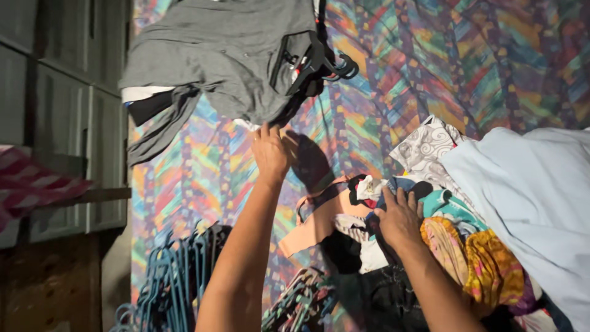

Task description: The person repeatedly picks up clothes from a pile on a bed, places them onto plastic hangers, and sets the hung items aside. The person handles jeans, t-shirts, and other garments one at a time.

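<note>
You look down on a bed (430,67) covered in a bright, multicoloured zigzag sheet. At nine o'clock stands a grey panelled cabinet (67,110) above a brown wooden ledge (92,197). Hard light casts dark shadows.

Patterned bedsheet (393,80) carries grey shirt (221,55), clothes pile (442,227); probably blue hangers (172,276).

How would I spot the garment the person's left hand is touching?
Start at the multicoloured zigzag bedspread. Near its top lies a stack of hung clothes, and the left hand touches the lower edge of the top one: a plain grey shirt, the only dull, unpatterned piece there.
</note>
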